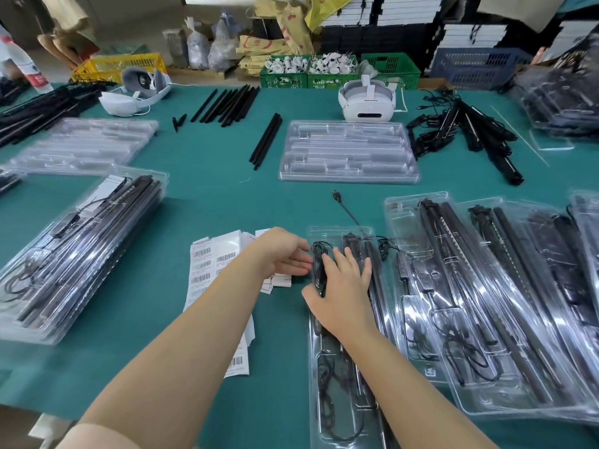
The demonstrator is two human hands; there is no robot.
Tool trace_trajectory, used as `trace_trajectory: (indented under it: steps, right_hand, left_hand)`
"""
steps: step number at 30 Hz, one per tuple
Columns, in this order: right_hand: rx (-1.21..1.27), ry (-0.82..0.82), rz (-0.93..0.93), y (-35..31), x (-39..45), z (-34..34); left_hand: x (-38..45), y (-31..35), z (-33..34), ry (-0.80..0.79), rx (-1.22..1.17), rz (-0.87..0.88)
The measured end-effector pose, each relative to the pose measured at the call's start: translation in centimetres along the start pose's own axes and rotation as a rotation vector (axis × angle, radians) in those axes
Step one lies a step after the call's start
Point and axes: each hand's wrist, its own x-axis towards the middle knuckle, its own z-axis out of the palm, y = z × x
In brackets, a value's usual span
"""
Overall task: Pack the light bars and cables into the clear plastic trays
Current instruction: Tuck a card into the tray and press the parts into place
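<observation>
The right hand (340, 286), fingers spread flat, presses black light bars (369, 254) into the narrow clear plastic tray (327, 426) (presumably seating them), while the left hand (285, 257), relaxed and holding nothing, steadies the looped black cable (319, 254) beside it.

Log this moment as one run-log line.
stage: packing cable | right hand: pressing on tray | left hand: open beside cable | USB plug: outside tray
</observation>
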Motion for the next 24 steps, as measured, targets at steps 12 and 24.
trace_trajectory:
  steps: [12,24]
  right_hand:
    - [-0.042,0.003,-0.031,-0.1,-0.2,-0.4]
    - [-0.090,0.041,-0.031,-0.4,-0.4,-0.3]
  left_hand:
    - [0.8,-1.1,0.9,0.171,0.384,0.183]
    - [0.8,-2.3,1.6,0.325,0.559,0.317]
